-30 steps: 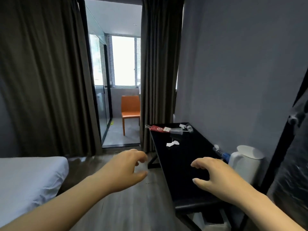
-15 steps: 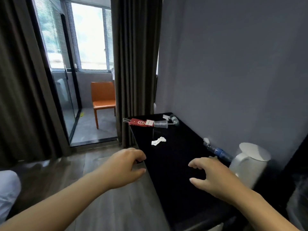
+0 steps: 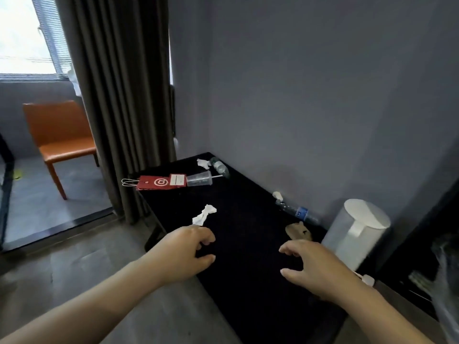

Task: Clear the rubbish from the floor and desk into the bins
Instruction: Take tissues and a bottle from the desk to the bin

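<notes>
Daylight entered through the slatted window (image 3: 22, 33) at upper left, which was overexposed to plain white. The rest of the room was dim. The plain grey wall (image 3: 310, 95) received soft, even light with no hard shadows. The matte black desk top (image 3: 248, 256) rendered almost featureless, and the crumpled white tissue (image 3: 204, 214) stood out brightly against it. The white cylindrical plastic kettle (image 3: 357, 232) showed slight motion blur. The right edge was heavily smeared. Wide-angle distortion tilted the dark pleated curtain (image 3: 119, 95).
</notes>
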`<action>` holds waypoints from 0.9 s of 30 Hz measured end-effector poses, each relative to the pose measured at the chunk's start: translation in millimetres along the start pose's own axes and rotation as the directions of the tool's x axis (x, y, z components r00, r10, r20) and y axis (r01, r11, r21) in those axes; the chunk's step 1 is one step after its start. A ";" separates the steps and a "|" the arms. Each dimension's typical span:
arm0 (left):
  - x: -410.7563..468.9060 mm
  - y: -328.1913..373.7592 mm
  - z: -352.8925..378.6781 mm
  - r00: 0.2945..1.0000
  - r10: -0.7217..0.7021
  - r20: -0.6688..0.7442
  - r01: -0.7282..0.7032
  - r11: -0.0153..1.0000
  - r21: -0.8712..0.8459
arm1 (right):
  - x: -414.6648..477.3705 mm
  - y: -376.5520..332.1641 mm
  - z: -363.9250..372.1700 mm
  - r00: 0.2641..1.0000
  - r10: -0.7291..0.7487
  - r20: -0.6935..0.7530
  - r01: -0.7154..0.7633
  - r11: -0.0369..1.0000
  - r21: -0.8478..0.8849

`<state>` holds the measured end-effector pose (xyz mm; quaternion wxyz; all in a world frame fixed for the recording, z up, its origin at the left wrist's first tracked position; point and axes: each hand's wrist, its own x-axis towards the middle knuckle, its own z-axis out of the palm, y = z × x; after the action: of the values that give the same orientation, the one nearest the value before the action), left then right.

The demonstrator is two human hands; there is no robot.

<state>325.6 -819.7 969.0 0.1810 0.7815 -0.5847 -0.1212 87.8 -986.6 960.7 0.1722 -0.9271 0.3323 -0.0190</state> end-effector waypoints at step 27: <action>350.3 -128.8 62.4 0.951 0.033 0.309 -0.049 0.998 0.046 | 262.6 148.3 44.7 0.926 0.359 0.116 -0.373 0.918 0.135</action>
<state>513.2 -1131.6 865.6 0.0694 0.7453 -0.6247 -0.2223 208.5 -1243.1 848.7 0.2584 -0.8325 0.4892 0.0292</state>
